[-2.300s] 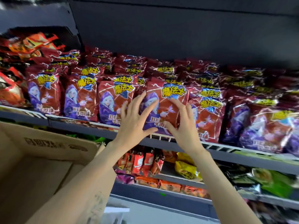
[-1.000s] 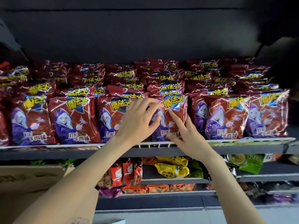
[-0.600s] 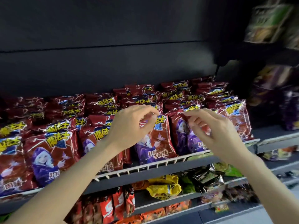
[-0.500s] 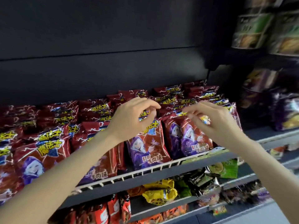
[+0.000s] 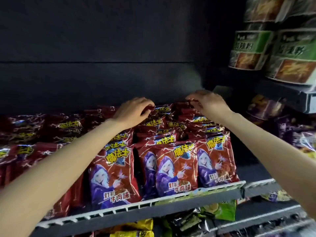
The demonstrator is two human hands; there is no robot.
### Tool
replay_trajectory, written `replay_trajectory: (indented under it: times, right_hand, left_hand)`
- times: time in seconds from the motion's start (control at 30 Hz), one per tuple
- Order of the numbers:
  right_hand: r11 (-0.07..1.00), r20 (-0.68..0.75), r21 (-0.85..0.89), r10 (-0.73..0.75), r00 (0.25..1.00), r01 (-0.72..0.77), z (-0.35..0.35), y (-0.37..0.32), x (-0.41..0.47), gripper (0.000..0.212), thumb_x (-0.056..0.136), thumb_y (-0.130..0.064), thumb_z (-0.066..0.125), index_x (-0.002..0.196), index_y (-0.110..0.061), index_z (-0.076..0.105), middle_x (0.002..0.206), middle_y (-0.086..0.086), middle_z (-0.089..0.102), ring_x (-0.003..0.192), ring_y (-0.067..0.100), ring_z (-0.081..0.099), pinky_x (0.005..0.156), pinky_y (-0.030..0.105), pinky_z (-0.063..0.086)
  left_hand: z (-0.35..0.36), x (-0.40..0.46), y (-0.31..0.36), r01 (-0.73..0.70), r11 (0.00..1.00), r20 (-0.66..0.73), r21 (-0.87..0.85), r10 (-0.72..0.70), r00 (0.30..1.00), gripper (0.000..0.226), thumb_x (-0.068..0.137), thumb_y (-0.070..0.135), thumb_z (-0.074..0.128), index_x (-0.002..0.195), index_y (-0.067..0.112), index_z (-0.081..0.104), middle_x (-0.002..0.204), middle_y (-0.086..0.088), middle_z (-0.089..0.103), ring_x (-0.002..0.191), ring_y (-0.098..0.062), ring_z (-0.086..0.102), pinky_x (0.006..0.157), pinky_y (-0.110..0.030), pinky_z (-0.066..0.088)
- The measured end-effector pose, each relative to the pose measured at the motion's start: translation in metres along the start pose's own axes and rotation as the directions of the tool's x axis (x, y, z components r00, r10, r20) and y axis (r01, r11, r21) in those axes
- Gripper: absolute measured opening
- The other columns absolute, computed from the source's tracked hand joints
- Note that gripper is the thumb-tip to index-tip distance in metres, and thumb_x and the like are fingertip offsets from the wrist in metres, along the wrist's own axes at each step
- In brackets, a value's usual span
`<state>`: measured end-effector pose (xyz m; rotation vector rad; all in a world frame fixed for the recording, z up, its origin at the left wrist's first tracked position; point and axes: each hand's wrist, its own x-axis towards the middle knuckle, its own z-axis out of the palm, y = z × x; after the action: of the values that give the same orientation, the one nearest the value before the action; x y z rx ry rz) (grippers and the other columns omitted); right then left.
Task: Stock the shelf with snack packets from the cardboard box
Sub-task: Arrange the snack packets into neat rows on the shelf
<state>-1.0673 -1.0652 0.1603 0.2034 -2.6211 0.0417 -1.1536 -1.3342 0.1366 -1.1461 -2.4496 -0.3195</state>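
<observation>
Left hand (image 5: 132,111) fingertips hidden among rear snack packets (image 5: 164,120); neighbouring packs blurred

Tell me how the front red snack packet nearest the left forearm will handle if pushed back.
The red snack packet looks puffy and crinkled, so probably light and yielding. Its glossy film may slip. Standing on edge, it could tip.

A shop aisle: a tiered dark shelf (image 5: 140,213) with a white wire front rail, packed with rows of identical red snack packets (image 5: 176,170), more packaged goods (image 5: 253,48) shelved alongside.
</observation>
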Motion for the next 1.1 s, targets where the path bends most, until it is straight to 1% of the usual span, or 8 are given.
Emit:
replay_trajectory:
  times: [0.1, 0.27, 0.4, 0.57, 0.77, 0.9, 1.0, 1.1]
  right_hand:
    - [0.998, 0.066, 0.008, -0.068, 0.996, 0.067, 0.01, 0.023, 0.028, 0.028, 0.098, -0.023, 0.049, 0.124, -0.023, 0.058, 0.123, 0.003, 0.061, 0.111, 0.025, 0.058, 0.089, 0.042, 0.049]
    - [0.97, 0.163, -0.091, -0.208, 0.964, 0.225, 0.042, 0.04, 0.06, 0.032, 0.095, -0.019, 0.053, 0.126, -0.022, 0.055, 0.123, 0.003, 0.061, 0.111, 0.03, 0.058, 0.086, 0.048, 0.049]
    - [0.936, 0.196, -0.195, -0.257, 0.946, 0.294, 0.059, 0.041, 0.07, 0.035, 0.095, -0.018, 0.051, 0.13, -0.019, 0.053, 0.122, 0.005, 0.06, 0.114, 0.028, 0.054, 0.092, 0.044, 0.047]
    - [0.946, 0.265, -0.202, -0.198, 0.944, 0.255, 0.07, 0.038, 0.077, 0.039, 0.095, -0.024, 0.054, 0.132, -0.017, 0.047, 0.124, 0.006, 0.059, 0.115, 0.029, 0.054, 0.099, 0.041, 0.042]
    - [0.947, 0.269, -0.207, -0.188, 0.945, 0.247, 0.071, 0.039, 0.081, 0.029, 0.092, -0.025, 0.058, 0.12, -0.018, 0.056, 0.121, 0.003, 0.054, 0.116, 0.024, 0.049, 0.099, 0.037, 0.039]
    - [0.968, 0.282, -0.125, -0.177, 0.943, 0.219, 0.072, 0.04, 0.082, 0.016, 0.09, -0.019, 0.06, 0.104, -0.017, 0.055, 0.111, 0.002, 0.055, 0.104, 0.024, 0.054, 0.086, 0.038, 0.046]
    - [0.987, 0.282, -0.061, -0.123, 0.951, 0.146, 0.073, 0.04, 0.083, 0.019, 0.09, -0.017, 0.059, 0.108, -0.017, 0.055, 0.107, 0.002, 0.064, 0.099, 0.025, 0.06, 0.08, 0.034, 0.046]
    - [0.993, 0.213, 0.088, -0.101, 0.972, 0.084, 0.076, 0.044, 0.083, 0.023, 0.088, -0.016, 0.064, 0.111, -0.02, 0.063, 0.102, -0.003, 0.069, 0.096, 0.017, 0.064, 0.079, 0.027, 0.045]
  left_hand:
    - [0.018, 0.017, -0.003, 0.02, 0.999, -0.013, 0.031, -0.02, 1.0, 0.033, 0.098, 0.025, 0.048, 0.13, 0.018, 0.051, 0.132, 0.0, 0.054, 0.12, -0.019, 0.052, 0.094, -0.034, 0.045]
    - [0.037, 0.04, -0.008, -0.006, 0.988, 0.057, 0.157, -0.002, 0.998, 0.038, 0.1, 0.021, 0.042, 0.138, 0.016, 0.044, 0.138, -0.007, 0.049, 0.124, -0.024, 0.048, 0.1, -0.036, 0.044]
    - [0.047, 0.054, -0.013, -0.072, 0.951, 0.123, 0.301, 0.036, 0.992, 0.04, 0.1, 0.018, 0.042, 0.14, 0.016, 0.041, 0.135, -0.008, 0.051, 0.12, -0.025, 0.051, 0.097, -0.038, 0.046]
    - [0.055, 0.064, -0.016, -0.125, 0.925, 0.133, 0.36, 0.082, 0.988, 0.042, 0.101, 0.027, 0.04, 0.142, 0.016, 0.038, 0.127, -0.006, 0.056, 0.118, -0.022, 0.051, 0.093, -0.034, 0.044]
    - [0.057, 0.074, -0.013, -0.161, 0.894, 0.126, 0.419, 0.118, 0.985, 0.046, 0.102, 0.042, 0.029, 0.135, 0.016, 0.046, 0.113, -0.005, 0.064, 0.11, -0.018, 0.053, 0.074, -0.033, 0.047]
    - [0.058, 0.079, -0.018, -0.119, 0.917, 0.082, 0.381, 0.095, 0.992, 0.045, 0.098, 0.047, 0.037, 0.13, 0.019, 0.052, 0.118, 0.0, 0.063, 0.112, -0.017, 0.054, 0.078, -0.031, 0.047]
    - [0.057, 0.08, -0.018, -0.065, 0.964, 0.042, 0.257, 0.056, 0.998, 0.043, 0.094, 0.049, 0.047, 0.124, 0.02, 0.057, 0.115, 0.003, 0.064, 0.104, -0.016, 0.06, 0.078, -0.031, 0.047]
    - [0.054, 0.078, -0.017, 0.006, 0.996, 0.028, 0.086, -0.009, 1.0, 0.03, 0.094, 0.041, 0.053, 0.113, 0.021, 0.064, 0.108, 0.003, 0.066, 0.096, -0.016, 0.063, 0.077, -0.031, 0.049]
